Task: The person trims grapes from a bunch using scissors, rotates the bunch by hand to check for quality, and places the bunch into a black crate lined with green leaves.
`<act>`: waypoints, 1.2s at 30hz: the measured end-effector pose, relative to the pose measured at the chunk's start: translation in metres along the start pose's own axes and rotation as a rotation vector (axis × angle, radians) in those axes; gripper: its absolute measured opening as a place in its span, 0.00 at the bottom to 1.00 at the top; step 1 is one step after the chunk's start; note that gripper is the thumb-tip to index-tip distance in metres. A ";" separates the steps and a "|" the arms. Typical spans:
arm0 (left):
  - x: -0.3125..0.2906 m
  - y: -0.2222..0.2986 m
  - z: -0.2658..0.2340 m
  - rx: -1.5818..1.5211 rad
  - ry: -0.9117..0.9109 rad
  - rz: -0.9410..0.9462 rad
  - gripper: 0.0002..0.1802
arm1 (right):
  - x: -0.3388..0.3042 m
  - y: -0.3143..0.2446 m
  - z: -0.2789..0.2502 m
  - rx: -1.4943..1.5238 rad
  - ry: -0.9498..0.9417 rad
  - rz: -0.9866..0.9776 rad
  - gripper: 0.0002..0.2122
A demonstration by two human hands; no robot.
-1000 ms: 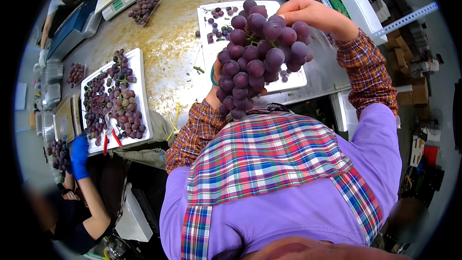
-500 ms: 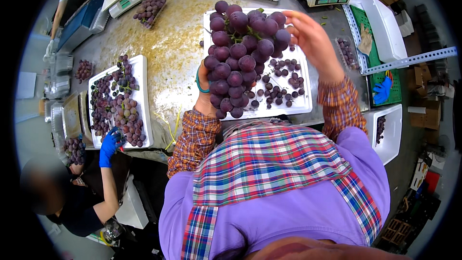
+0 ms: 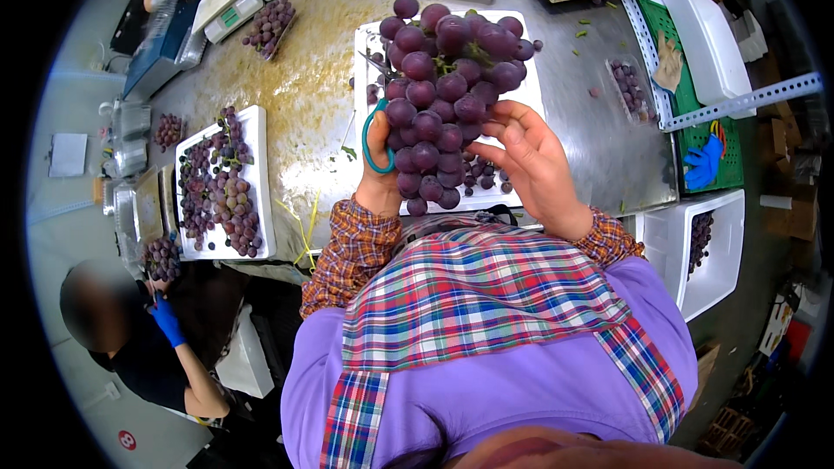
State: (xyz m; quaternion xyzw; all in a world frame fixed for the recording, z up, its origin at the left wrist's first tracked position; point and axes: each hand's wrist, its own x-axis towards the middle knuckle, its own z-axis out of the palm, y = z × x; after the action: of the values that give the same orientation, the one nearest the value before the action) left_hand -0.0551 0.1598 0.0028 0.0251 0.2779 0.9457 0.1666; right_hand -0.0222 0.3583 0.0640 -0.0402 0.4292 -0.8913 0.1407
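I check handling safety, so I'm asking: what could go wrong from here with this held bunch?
Grapes might drop: the bunch is held up above the white tray, where loose grapes lie.
The teal handle loop around the left hand's thumb sits right beside the bunch; any blade on it could nick fruit.
The right hand's fingertips, close at its side, might bruise berries.

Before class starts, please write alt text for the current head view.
A bare left hand holds purple grapes and teal-handled scissors above a white tray, the right hand beside the grapes. At left, a co-worker wears a blue glove.
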 end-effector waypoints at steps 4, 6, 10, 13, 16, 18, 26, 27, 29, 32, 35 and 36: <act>0.003 -0.007 -0.002 -0.162 -0.008 -0.029 0.41 | -0.007 0.003 -0.005 -0.073 -0.068 -0.068 0.19; -0.002 -0.010 -0.001 -0.182 -0.085 -0.010 0.41 | -0.010 0.004 -0.005 -0.094 -0.100 -0.040 0.20; -0.004 -0.008 0.009 -0.212 -0.255 0.016 0.41 | -0.009 0.001 -0.005 -0.203 -0.081 -0.021 0.25; -0.011 -0.005 0.010 -0.082 -0.127 0.048 0.43 | -0.007 0.004 -0.002 -0.238 -0.061 -0.022 0.30; -0.017 -0.003 0.015 -0.002 -0.008 0.049 0.44 | -0.007 0.005 0.001 -0.251 -0.083 -0.087 0.31; -0.020 -0.004 0.021 -0.117 -0.039 0.069 0.40 | -0.006 0.006 0.003 -0.244 -0.097 -0.161 0.29; -0.028 -0.010 0.015 0.051 -0.047 0.075 0.40 | -0.010 0.026 -0.016 -0.037 -0.008 0.030 0.28; -0.031 -0.012 0.014 0.072 -0.010 0.092 0.40 | -0.011 0.030 -0.017 -0.022 -0.015 0.061 0.29; -0.033 -0.016 0.019 0.123 0.017 0.092 0.40 | -0.013 0.026 -0.013 -0.079 -0.039 0.012 0.34; -0.030 -0.017 0.019 0.193 -0.075 0.036 0.41 | -0.014 0.017 -0.013 -0.109 -0.089 0.049 0.36; -0.032 -0.023 0.034 0.264 -0.034 0.096 0.42 | -0.014 0.025 -0.017 -0.113 -0.095 0.003 0.35; -0.032 -0.024 0.036 0.273 -0.036 0.111 0.43 | -0.012 0.027 -0.017 -0.079 -0.110 0.001 0.35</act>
State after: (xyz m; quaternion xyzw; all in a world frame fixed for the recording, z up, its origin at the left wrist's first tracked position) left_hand -0.0122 0.1868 0.0222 0.0797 0.3990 0.9063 0.1142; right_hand -0.0081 0.3587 0.0327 -0.0944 0.4558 -0.8700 0.1627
